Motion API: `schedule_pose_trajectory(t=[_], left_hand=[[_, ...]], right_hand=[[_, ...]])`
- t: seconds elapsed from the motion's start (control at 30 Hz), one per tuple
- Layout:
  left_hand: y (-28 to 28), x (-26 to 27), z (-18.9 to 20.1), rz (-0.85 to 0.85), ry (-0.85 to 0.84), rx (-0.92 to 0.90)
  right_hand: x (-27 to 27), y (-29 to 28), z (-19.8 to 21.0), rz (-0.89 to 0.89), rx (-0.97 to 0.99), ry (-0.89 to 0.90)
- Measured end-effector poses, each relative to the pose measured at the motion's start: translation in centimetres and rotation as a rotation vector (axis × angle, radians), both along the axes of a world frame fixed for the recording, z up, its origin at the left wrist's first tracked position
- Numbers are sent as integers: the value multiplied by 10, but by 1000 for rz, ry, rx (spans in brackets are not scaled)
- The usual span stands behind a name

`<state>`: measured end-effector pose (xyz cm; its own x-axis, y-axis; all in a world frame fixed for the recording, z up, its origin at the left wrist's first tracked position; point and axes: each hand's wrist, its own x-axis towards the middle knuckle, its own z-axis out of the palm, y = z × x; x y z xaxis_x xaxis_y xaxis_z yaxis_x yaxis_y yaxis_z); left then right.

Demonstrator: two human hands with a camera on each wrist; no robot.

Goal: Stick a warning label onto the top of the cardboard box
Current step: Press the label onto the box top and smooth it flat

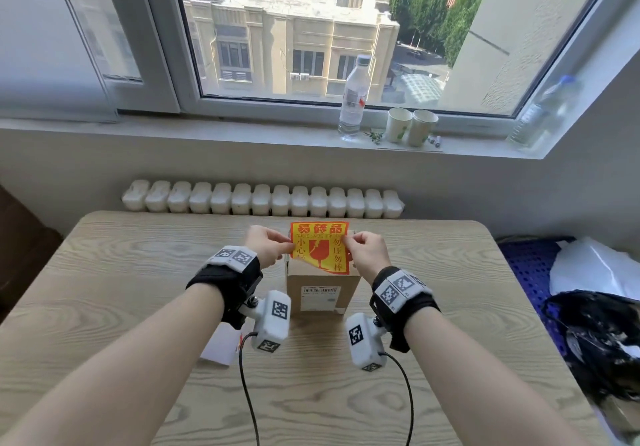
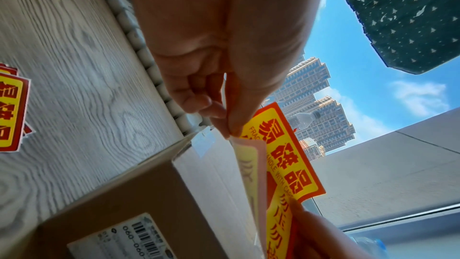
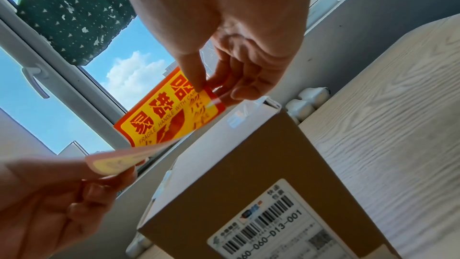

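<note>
A brown cardboard box (image 1: 322,293) with a barcode sticker on its near side stands mid-table. Just above its top I hold a yellow-and-red fragile warning label (image 1: 320,248) between both hands. My left hand (image 1: 290,247) pinches the label's left edge, which curls over and shows its pale back (image 2: 248,164). My right hand (image 1: 346,242) pinches the right edge with thumb and forefinger (image 3: 196,78). In the right wrist view the label (image 3: 169,117) hangs over the far left part of the box (image 3: 248,164), apart from its top. The left wrist view shows the box (image 2: 139,194) below the label (image 2: 286,155).
More warning labels (image 2: 10,111) and a white sheet (image 1: 221,345) lie on the wooden table (image 1: 138,272) left of the box. A radiator (image 1: 263,199) runs behind the table. A bottle (image 1: 353,99) and two paper cups (image 1: 412,127) stand on the sill. A black bag (image 1: 595,341) sits right.
</note>
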<state>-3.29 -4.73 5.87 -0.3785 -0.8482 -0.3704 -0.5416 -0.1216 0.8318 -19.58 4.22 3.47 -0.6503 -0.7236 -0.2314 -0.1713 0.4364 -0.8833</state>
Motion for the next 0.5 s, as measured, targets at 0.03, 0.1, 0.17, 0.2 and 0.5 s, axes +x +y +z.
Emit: schedule_pose_trajectory(t=[0.03,0.1,0.17,0.2,0.5], left_hand=[[-1,-2,-2,11,-7,-5],[-2,-6,-6,32,-31,-6],[-5,-8,-9,54,-33,19],[-6,-9,-10,63,-37,35],[-8,-18,-15,157,-158,30]], right_hand=[[-2,-2,-2,-6,16,4],[-6,-4,-5,-14,55,35],[-8,-6,-7,-3,113,91],[-9,-7,-7,7,142,117],[-13,-10,-9,67,281,247]])
